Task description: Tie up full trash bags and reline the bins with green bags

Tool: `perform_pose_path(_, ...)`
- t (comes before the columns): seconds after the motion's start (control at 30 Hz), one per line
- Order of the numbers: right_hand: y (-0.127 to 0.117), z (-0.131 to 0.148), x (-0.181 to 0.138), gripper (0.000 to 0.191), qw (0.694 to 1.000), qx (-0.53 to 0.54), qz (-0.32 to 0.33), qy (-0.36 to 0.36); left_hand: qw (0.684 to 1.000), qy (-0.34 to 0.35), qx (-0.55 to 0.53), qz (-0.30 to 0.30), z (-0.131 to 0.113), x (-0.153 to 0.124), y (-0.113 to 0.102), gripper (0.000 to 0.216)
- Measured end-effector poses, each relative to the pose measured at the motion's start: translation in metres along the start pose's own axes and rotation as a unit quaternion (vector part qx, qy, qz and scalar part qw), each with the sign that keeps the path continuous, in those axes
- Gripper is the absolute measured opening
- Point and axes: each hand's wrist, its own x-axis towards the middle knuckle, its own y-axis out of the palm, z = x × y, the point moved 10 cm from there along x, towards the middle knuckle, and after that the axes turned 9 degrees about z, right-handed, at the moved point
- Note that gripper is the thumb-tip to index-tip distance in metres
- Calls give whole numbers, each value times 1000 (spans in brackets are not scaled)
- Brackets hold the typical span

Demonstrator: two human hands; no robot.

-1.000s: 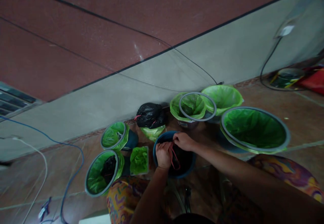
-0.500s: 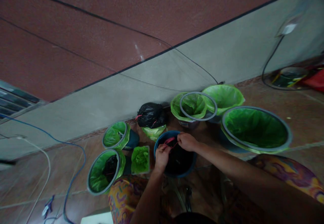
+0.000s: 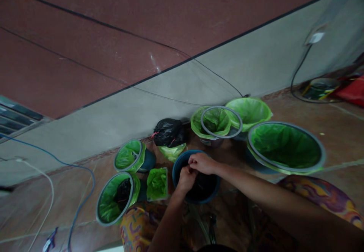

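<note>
A blue bin point(image 3: 178, 163) with a black bag point(image 3: 204, 185) inside stands on the floor right in front of me. Both my hands meet over its near-left rim. My left hand point(image 3: 186, 178) is closed in a fist and my right hand point(image 3: 201, 163) lies curled just above it, fingers pinched together. What they pinch is hidden between them; the bag's pink ties do not show now.
Several green-lined bins surround the blue one: a large one point(image 3: 286, 147) at right, two point(image 3: 216, 123) behind, two point(image 3: 115, 197) at left. A tied black bag point(image 3: 169, 132) sits by the wall. Cables point(image 3: 82, 191) trail on the floor at left. My patterned clothing point(image 3: 321, 195) is below.
The pink ties seen between my hands earlier are no longer visible. My hands have come together, the right one sliding left over the left fist.
</note>
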Motion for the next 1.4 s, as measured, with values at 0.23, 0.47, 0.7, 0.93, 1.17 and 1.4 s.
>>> perform_pose_path(0.23, 30, -28, 1, 44, 993, 73, 87, 34, 995, 41, 94, 0, -9, -3, -5, 28)
perform_pose_path(0.47, 27, -29, -3, 27, 992, -89, 81, 43, 991, -31, -105, -75, 22, -5, -19, 31)
perform_pose_path(0.7, 29, -22, -8, 23, 984, -120, 126, 47, 981, -45, -146, -117, 21, -9, -27, 16)
perform_pose_path(0.93, 21, -49, -6, 30, 977, -126, 88, 144, 980, 14, 167, -107, -19, -7, -29, 14)
perform_pose_path(1.17, 20, -25, -2, 31, 995, -11, 71, 69, 965, 98, 179, -163, -33, -17, -23, 24)
perform_pose_path(1.4, 40, -38, 1, 25, 982, 135, 99, 86, 961, 69, 171, -207, -18, -24, -28, 12)
